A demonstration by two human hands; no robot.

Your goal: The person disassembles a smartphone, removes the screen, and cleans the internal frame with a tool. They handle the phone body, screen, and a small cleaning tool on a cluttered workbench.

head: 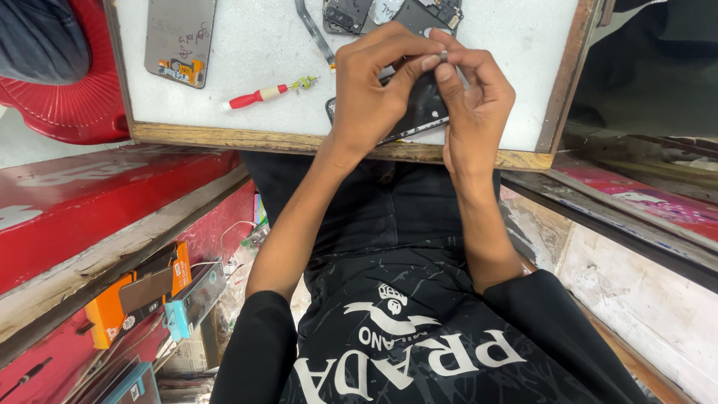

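Observation:
My left hand [374, 90] and my right hand [475, 101] meet above a black phone body [422, 112] that lies on the white work board [262, 52] near its front edge. The fingertips of both hands pinch one tiny silvery part [443, 54] between them. The phone is mostly hidden under my hands. A red-handled screwdriver [258, 96] lies on the board to the left of my left hand.
A grey phone back panel [179, 37] lies at the board's far left. An opened phone with exposed circuitry [389, 13] and metal tweezers [313, 30] lie behind my hands. The board has a wooden frame [224, 138]. Small boxes [149, 295] sit on a low shelf at left.

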